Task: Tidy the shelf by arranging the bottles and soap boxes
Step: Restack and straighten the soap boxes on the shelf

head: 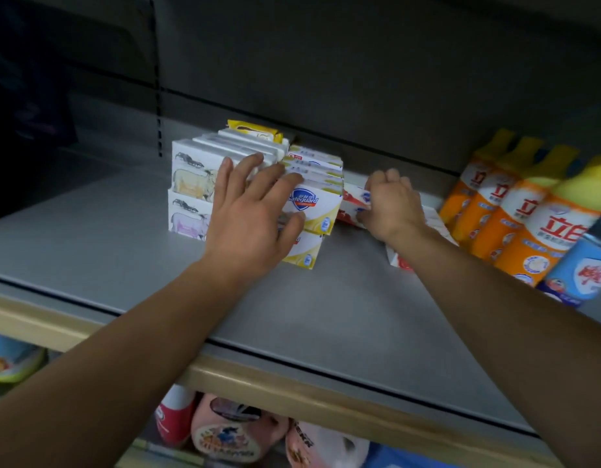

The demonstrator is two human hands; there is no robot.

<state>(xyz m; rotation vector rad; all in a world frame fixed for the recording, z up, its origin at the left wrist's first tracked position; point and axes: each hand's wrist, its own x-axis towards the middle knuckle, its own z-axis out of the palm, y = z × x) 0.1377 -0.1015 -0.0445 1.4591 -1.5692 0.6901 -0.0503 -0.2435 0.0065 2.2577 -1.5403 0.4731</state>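
Nearest us, below the shelf's tan front edge, we see pink and red packages on a lower level, blurred. Above the edge lies the grey shelf, with both our forearms reaching across it. Our left hand lies flat with straight, spread fingers against the yellow-and-white Safeguard soap boxes, its thumb along the front of the upper box, fingertips reaching the box tops. Just left of them, touching, stands a double-stacked row of white soap boxes with cattle drawings. Our right hand curls its fingers around a red-and-white soap box, tilted just beside the Safeguard stack. To the right stands a row of orange bottles with yellow caps, a blue bottle in front. Farthest back, a yellow packet rests on the white boxes against the dark back panel.
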